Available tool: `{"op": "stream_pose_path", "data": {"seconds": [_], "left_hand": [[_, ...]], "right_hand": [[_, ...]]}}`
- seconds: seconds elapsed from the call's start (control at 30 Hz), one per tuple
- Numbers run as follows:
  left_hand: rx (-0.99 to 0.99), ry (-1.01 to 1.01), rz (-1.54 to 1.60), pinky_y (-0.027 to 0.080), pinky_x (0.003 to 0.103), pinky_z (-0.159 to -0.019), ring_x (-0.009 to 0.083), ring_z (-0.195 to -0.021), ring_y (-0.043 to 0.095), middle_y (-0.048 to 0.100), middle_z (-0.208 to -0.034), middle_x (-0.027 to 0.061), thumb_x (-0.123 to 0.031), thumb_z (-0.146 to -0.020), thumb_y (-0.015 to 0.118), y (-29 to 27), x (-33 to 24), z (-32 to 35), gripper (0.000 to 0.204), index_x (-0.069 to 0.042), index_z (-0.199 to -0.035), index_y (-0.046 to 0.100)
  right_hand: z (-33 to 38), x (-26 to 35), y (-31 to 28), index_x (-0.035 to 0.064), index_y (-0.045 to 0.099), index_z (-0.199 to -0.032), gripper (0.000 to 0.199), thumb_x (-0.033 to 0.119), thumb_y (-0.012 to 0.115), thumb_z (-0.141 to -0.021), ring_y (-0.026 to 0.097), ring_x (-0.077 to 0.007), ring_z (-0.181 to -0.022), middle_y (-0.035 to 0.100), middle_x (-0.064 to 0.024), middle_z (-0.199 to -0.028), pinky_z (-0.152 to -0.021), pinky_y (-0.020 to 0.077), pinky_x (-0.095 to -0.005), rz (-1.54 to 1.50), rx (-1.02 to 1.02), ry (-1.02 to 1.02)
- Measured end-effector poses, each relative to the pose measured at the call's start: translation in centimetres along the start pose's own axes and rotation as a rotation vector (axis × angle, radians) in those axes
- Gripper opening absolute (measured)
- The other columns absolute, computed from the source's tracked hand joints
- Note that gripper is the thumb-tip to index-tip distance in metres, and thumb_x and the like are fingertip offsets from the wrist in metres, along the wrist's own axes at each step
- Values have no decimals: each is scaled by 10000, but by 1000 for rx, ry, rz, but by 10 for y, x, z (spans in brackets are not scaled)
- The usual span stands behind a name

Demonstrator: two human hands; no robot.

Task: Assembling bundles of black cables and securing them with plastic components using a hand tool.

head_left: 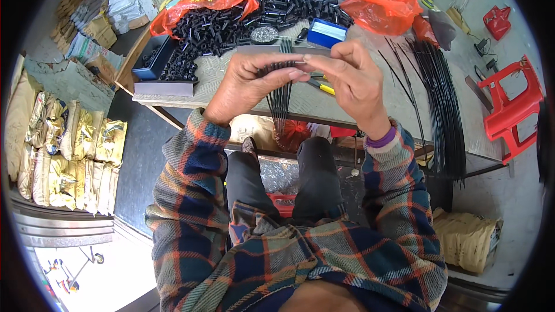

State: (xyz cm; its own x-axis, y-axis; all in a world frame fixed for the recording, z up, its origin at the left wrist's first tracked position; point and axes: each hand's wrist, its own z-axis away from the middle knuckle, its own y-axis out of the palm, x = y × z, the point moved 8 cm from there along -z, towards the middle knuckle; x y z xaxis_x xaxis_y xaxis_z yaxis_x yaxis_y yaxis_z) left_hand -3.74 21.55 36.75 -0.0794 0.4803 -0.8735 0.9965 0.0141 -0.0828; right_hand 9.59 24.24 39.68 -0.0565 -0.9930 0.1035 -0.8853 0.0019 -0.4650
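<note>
Above the front edge of the table, my left hand (245, 81) is closed around a row of thin dark rods (280, 104). They stick out beyond the fingers on the far side and hang down toward my lap on the near side. My right hand (357, 81) meets the left fingertips, its thumb and forefinger pinched together at the end of the row. What that pinch holds is too small to make out. Just behind the hands stand a round dish of small pale bits (264, 35) and a blue box (327, 33). A yellow-handled tool (325, 88) lies partly hidden beneath my right hand.
Black tubular parts (208, 32) are heaped across the table's back, between orange-red plastic bags (384, 8). A dark blue bin (151, 60) sits at the left corner. Long black rods (442, 110) lie at the right, near a red stool (509, 104). Wrapped packages (69, 150) are stacked left.
</note>
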Motion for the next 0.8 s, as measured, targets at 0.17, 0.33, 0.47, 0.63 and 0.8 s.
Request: {"op": "stream_pose_path", "data": {"seconds": [0.17, 0.33, 0.47, 0.63, 0.8], "left_hand": [[4, 38, -54, 489, 208, -693, 81, -778, 594, 654, -858, 72, -29, -805, 605, -1, 1, 0, 205, -12, -1008, 629], [59, 125, -188, 460, 221, -621, 54, -694, 555, 660, -812, 62, -103, -796, 640, -1, -2, 1, 226, -32, -1011, 631], [102, 219, -426, 450, 253, -596, 84, -629, 536, 646, -791, 98, -199, -752, 679, -2, -1, 1, 312, -48, -1020, 627], [93, 335, -508, 455, 283, -598, 210, -632, 574, 642, -863, 122, -251, -689, 700, -4, -3, 5, 397, -62, -1030, 624], [36, 402, -518, 470, 277, -640, 166, -715, 618, 651, -823, 90, -228, -662, 717, -3, -10, 8, 412, -31, -1011, 622]], "right_hand": [[-2, 17, -4, 126, 663, -988, 368, -61, 621, -673, 485, -113, -567, 446, -21, -763, -437, 381, -212, 134, 6, -148], [-12, 25, -5, 89, 645, -914, 269, -15, 668, -667, 529, -151, -600, 492, -39, -787, -450, 403, -229, 124, 37, -257], [-17, 22, -2, 52, 588, -866, 226, 9, 686, -667, 560, -188, -621, 530, -64, -841, -477, 428, -262, 145, 129, -293], [-25, 27, 3, 53, 544, -964, 272, -4, 630, -713, 567, -219, -630, 531, -78, -841, -502, 443, -297, 26, 182, -195], [-21, 21, 11, 74, 499, -1051, 337, -2, 595, -737, 564, -268, -618, 519, -85, -820, -486, 442, -327, 1, 180, -34]]}}
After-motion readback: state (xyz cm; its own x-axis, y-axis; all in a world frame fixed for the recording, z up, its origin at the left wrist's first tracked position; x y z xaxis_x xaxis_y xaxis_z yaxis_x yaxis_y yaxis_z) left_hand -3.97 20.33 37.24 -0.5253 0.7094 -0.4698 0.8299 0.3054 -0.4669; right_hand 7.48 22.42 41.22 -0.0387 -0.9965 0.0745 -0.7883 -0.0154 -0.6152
